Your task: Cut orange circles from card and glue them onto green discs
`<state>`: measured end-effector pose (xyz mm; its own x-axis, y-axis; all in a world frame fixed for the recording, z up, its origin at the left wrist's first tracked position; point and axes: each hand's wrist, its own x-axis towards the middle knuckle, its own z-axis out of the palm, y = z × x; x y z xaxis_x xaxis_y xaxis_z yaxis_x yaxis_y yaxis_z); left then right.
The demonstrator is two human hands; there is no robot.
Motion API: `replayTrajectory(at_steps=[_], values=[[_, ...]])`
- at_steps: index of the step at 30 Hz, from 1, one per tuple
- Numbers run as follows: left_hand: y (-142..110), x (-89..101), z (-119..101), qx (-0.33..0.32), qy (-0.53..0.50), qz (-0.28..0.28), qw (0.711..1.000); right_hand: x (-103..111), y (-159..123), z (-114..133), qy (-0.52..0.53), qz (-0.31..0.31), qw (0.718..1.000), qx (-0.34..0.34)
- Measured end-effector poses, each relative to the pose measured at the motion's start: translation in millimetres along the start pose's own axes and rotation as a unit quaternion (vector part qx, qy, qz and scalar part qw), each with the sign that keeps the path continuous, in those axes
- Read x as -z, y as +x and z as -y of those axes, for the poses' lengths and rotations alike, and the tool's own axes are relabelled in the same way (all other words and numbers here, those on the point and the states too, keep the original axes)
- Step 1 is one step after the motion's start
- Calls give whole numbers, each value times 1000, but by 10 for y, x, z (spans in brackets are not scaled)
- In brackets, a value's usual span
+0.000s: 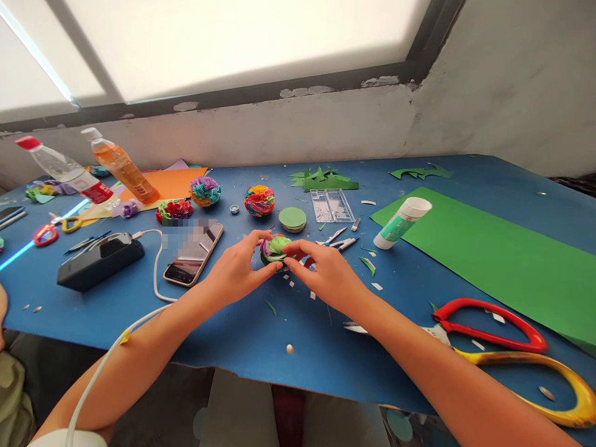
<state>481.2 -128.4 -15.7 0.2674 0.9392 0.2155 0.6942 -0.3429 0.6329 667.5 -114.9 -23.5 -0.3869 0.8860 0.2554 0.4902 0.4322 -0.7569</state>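
Note:
Between my two hands sits a small paper ball (274,245), with light green folds on top and purple and other colours at its side. My left hand (239,264) curls around its left side, thumb at the near edge and fingers behind. On the other side, the thumb and forefinger of my right hand (326,270) pinch at its green paper. Fingers hide much of the ball's lower part. Just behind it lies a stack of green paper discs (292,218). White and blue pen-like tools (342,241) lie beyond my right hand.
Large red-and-yellow scissors (447,332) lie under my right forearm. A glue stick (403,222) stands by a green sheet (493,267). To the left are a phone (193,254), a black power bank (100,261) with a white cable, and two bottles (125,167). Finished paper balls (259,200) sit behind.

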Motion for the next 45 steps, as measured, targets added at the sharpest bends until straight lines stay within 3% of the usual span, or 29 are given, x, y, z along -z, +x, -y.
replayTrajectory(at_steps=[8,19,26,34,45], values=[[-28,-35,-6,-22,39,-8,999,-20,3,41,57,-11,996,-73],[-34,-25,-29,12,30,-26,999,-9,11,30,64,-13,997,-29],[-54,-23,-70,9,27,-32,999,-28,-21,63,26,-28,998,-44],[-64,-83,-25,-84,74,-61,992,-72,-34,92,-5,-34,999,-21],[-38,-84,32,-107,46,-62,991,-94,-69,114,-66,-47,997,-10]])
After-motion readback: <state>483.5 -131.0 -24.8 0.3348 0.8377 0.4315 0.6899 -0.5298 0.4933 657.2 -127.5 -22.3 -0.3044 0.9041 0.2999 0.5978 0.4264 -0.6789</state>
